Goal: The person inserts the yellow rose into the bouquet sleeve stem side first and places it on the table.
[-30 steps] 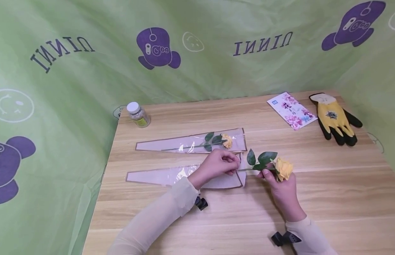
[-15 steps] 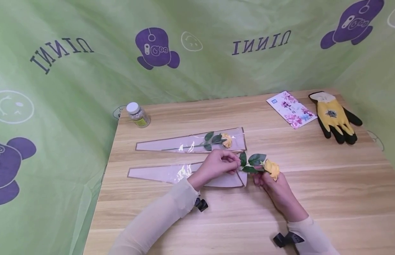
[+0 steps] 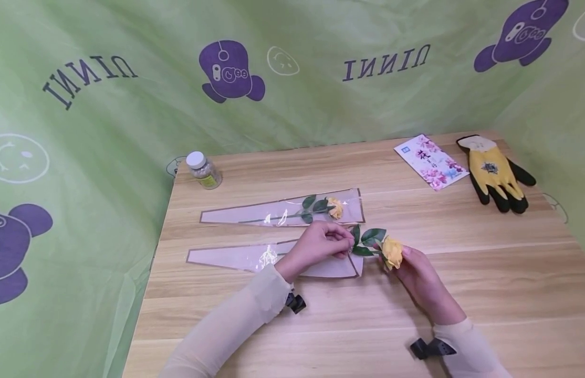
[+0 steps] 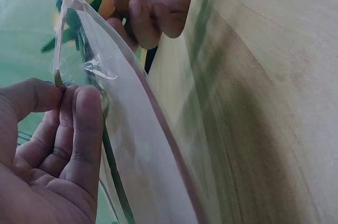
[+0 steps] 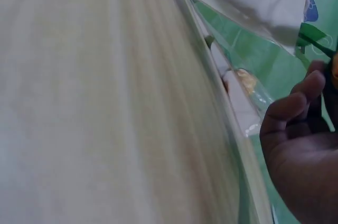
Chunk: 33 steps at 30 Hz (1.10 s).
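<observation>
My left hand [image 3: 323,244] pinches the rim of a clear, brown-edged flower sleeve [image 3: 337,269] at its wide mouth. In the left wrist view, thumb and fingertips grip the film [image 4: 142,123] and hold the mouth raised. A yellow artificial rose [image 3: 393,253] has its stem [image 4: 114,163] inside this sleeve, while its bloom and green leaves [image 3: 372,237] show beyond my left fingers. My right hand [image 3: 427,281] holds the rose at its bloom, thumb against the petals. In the right wrist view the bloom is mostly cut off behind my curled fingers [image 5: 288,109].
Behind, a second flower sleeve [image 3: 245,214] lies flat with another yellow rose [image 3: 335,209] in it. A white-capped bottle [image 3: 204,170] stands at the back left. A floral packet [image 3: 431,163] and a yellow-black work glove [image 3: 495,176] lie at the back right.
The rose has slid left, its stem deeper into the sleeve and its leaves now near my left fingers. My right hand has shifted from below the bloom to the bloom itself.
</observation>
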Each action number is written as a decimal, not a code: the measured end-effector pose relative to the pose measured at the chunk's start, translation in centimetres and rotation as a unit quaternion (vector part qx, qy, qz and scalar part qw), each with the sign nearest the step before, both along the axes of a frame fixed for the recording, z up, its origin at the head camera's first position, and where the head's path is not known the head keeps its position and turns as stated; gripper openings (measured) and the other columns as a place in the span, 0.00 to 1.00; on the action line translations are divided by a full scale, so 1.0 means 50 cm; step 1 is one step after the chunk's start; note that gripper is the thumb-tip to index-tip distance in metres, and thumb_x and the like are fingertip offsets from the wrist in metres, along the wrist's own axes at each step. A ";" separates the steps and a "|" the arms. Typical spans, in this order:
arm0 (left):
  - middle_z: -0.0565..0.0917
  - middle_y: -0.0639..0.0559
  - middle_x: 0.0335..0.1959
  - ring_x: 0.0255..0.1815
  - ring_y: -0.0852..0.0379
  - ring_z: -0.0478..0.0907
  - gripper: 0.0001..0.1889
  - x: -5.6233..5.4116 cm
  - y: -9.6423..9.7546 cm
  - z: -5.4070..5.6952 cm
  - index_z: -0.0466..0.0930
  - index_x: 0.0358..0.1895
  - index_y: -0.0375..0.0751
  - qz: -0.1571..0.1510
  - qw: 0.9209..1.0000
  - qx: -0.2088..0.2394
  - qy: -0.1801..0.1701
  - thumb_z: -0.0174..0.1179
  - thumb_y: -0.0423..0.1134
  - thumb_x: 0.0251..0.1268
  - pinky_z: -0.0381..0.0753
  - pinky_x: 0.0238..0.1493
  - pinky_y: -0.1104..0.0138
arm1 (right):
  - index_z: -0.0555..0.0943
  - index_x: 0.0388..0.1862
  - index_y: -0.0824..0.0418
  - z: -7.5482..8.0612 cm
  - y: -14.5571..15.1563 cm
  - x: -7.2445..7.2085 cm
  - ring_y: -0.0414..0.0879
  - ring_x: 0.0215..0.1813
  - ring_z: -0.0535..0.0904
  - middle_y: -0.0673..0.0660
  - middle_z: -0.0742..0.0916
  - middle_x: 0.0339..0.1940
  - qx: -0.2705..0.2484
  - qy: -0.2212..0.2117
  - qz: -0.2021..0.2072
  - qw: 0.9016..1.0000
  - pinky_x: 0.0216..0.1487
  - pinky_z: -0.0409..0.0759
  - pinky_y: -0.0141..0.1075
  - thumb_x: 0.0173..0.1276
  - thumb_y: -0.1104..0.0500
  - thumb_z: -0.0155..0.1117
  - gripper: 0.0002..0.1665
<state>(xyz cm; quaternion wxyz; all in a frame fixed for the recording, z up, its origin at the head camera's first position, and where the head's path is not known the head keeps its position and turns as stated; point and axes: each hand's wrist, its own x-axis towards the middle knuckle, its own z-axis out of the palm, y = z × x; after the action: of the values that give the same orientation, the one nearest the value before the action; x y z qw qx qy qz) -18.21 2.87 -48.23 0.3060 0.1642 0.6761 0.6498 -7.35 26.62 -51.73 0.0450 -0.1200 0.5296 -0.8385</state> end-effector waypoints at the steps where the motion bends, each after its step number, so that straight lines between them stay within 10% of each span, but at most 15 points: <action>1: 0.86 0.45 0.32 0.30 0.54 0.84 0.05 0.000 0.001 0.001 0.86 0.40 0.30 0.000 1.000 -0.001 0.000 0.69 0.28 0.64 0.91 0.37 0.60 | 0.83 0.57 0.62 0.002 0.000 0.000 0.43 0.46 0.82 0.55 0.87 0.50 0.026 -0.010 -0.025 0.999 0.49 0.84 0.33 0.85 0.62 0.32 0.27; 6: 0.86 0.45 0.32 0.29 0.54 0.84 0.04 0.001 0.002 0.000 0.86 0.39 0.31 -0.003 1.000 -0.004 0.002 0.69 0.28 0.63 0.91 0.37 0.60 | 0.80 0.56 0.67 0.008 -0.010 -0.013 0.42 0.35 0.78 0.53 0.85 0.37 0.134 -0.055 -0.109 0.983 0.36 0.84 0.32 0.82 0.65 0.50 0.14; 13: 0.86 0.46 0.31 0.29 0.55 0.84 0.05 0.002 0.004 0.004 0.86 0.39 0.31 -0.003 1.000 -0.003 0.003 0.69 0.28 0.63 0.91 0.36 0.61 | 0.77 0.49 0.71 0.009 -0.022 -0.025 0.43 0.36 0.81 0.55 0.86 0.36 0.155 -0.068 -0.163 0.972 0.36 0.85 0.31 0.75 0.68 0.61 0.08; 25: 0.86 0.46 0.31 0.29 0.54 0.84 0.04 0.006 0.006 0.009 0.86 0.39 0.32 -0.006 1.000 -0.009 0.019 0.68 0.29 0.64 0.90 0.36 0.61 | 0.83 0.51 0.71 0.008 -0.039 -0.025 0.46 0.41 0.85 0.61 0.88 0.42 0.265 -0.043 -0.165 0.949 0.43 0.86 0.32 0.70 0.66 0.69 0.13; 33: 0.86 0.47 0.32 0.29 0.54 0.84 0.04 0.004 0.002 0.008 0.87 0.39 0.33 -0.005 1.000 -0.016 0.017 0.69 0.30 0.64 0.90 0.36 0.61 | 0.83 0.49 0.73 0.011 -0.038 -0.010 0.47 0.45 0.85 0.63 0.88 0.44 0.252 -0.012 -0.161 0.954 0.48 0.86 0.32 0.67 0.72 0.69 0.12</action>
<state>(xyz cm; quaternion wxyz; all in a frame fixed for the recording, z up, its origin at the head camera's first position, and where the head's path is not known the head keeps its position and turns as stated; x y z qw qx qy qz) -18.01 2.98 -47.81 0.3002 0.1731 0.6909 0.6345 -7.83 24.70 -51.19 -0.0552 -0.0076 0.7351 -0.6756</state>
